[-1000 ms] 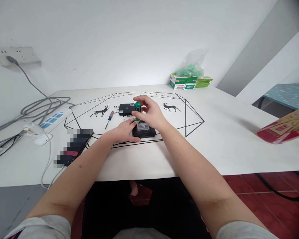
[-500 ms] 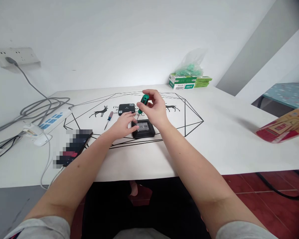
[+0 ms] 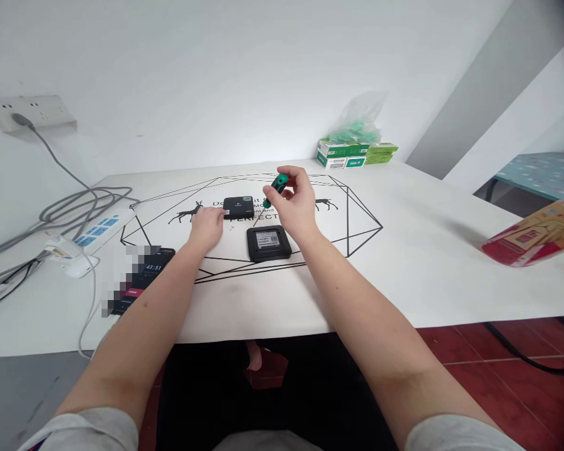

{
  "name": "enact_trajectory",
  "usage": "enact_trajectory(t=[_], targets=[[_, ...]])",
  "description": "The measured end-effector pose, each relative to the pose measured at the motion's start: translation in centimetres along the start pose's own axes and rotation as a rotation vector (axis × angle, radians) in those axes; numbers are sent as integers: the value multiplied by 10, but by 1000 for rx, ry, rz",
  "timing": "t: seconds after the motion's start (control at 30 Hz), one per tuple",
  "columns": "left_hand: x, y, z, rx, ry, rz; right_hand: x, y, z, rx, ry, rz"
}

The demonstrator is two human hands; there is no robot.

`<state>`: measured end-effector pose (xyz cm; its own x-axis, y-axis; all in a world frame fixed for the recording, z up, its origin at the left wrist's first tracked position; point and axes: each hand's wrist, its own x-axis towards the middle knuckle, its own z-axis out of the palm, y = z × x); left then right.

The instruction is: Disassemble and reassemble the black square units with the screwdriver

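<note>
Head view: screwdriver tip hard to place, left fingers half hidden

The right hand (image 3: 297, 202) grips a green-and-black screwdriver (image 3: 278, 186), tilted, its handle partly covered by fingers. Its thin shaft points toward the nearer black case (image 3: 269, 252); whether they touch is unclear. That case lies on the white table (image 3: 380, 275), its label too small to read. The left hand (image 3: 207, 225) curls down at the left side of the farther black case (image 3: 239, 208); I cannot tell what, if anything, it holds. Pixel blocks mask part of the phone (image 3: 156, 264); the frame edge crops the red-and-tan package (image 3: 526, 235).
</note>
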<state>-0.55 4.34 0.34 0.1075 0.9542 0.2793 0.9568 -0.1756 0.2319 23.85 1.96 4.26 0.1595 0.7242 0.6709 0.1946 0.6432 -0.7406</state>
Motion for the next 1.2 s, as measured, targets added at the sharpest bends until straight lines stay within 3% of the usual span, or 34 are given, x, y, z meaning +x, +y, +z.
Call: enact_trajectory(t=[0.1, 0.23, 0.33, 0.4, 0.47, 0.57, 0.67, 0.77, 0.87, 0.97, 1.0, 1.2], targets=[[2, -10, -2, 114, 17, -182, 2, 1, -3, -41, 41, -17], [3, -19, 0, 153, -98, -311, 12, 11, -12, -210, 64, -31], [6, -23, 1, 80, -107, -360, 21, 21, -24, -447, -14, 50], [9, -24, 1, -1, -56, -411, 25, 28, -34, -643, -143, 188], [12, -24, -1, -233, 58, -482, 27, 35, -43, -834, -308, 353], [16, -18, -3, -920, 193, -570, 24, 44, -51, -989, -446, 522], [16, -10, -5, -1503, 142, -561, 18, 47, -49, -1038, -482, 584], [14, -2, -4, -1724, 104, -596, 14, 42, -40, -1075, -514, 540], [11, 3, -1, -1793, 83, -622, 11, 29, -36, -999, -700, 343], [9, 5, 3, -1783, 73, -559, 8, 17, -36, -748, -1150, 311], [9, 5, 5, -1767, 75, -532, 7, 14, -36, -735, -1242, 327], [5, 10, 14, -1621, 80, -372, 1, 10, -32, -795, -1269, 291]])
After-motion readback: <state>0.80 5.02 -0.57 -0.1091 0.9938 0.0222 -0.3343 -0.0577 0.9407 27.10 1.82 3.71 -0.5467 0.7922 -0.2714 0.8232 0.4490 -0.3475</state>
